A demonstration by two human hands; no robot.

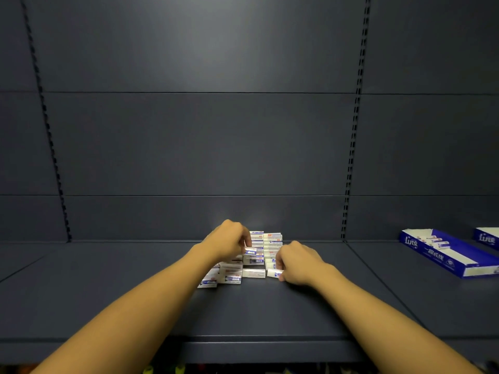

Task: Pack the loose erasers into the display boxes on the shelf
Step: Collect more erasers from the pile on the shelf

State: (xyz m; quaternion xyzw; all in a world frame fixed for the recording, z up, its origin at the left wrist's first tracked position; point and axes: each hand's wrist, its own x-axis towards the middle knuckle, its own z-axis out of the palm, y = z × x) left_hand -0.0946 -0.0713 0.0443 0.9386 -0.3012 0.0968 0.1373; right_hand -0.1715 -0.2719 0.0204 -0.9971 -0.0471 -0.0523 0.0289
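1. Head view, the goods: a cluster of small white erasers in blue-and-red printed paper sleeves (pixel 251 261) lies in rough rows at the middle of the dark grey metal shelf (pixel 108 298), close to the back panel. They look gathered into one heap so that both hands can pick from it without reaching far.
2. Head view, the boxes: a long blue-and-white cardboard display box (pixel 448 252) lies well apart to the right on the same shelf, open at the top, with a few erasers already in it. A second blue box (pixel 487 237) shows only partly at the right edge. Most of the packing still seems to lie ahead.
3. Head view, left hand (pixel 228 240): the forearm reaches in from the lower left, the wrist raised over the far rows. Its fingers are curled and pinch one sleeved eraser (pixel 250 251), lifted slightly above the heap.
4. Head view, right hand (pixel 297 263): the forearm comes in from the lower right, and the hand rests low on the shelf beside the heap. Its curled fingers grasp a white eraser (pixel 274 273) at the near right corner of the cluster.
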